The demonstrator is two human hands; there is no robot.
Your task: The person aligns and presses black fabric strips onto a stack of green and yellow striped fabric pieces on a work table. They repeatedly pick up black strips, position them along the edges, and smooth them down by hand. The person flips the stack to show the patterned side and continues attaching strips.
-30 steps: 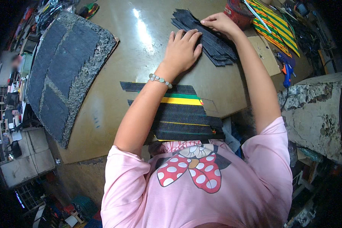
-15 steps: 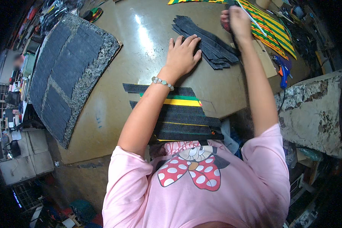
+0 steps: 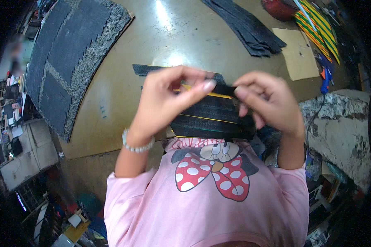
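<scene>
A short dark strip (image 3: 225, 89), blurred by motion, is stretched between my two hands above the near part of the table. My left hand (image 3: 173, 90) pinches its left end between thumb and fingers. The right end sits in the pinch of my right hand (image 3: 268, 99). Directly beneath them, several black woven bands (image 3: 206, 118) with yellow and green edges lie side by side at the table's near edge. My hands hide part of these bands.
A stack of black strips (image 3: 251, 31) lies at the far right, near a tan card (image 3: 294, 53). Beyond are a dark red object (image 3: 279, 8), striped bands (image 3: 319, 31) and a blue glue gun (image 3: 326, 78). A rough board with black strips (image 3: 76, 53) occupies the left.
My left hand has left the stack of black strips and my right hand has come back from the far right. Both now meet near my body, holding a short dark strip.
</scene>
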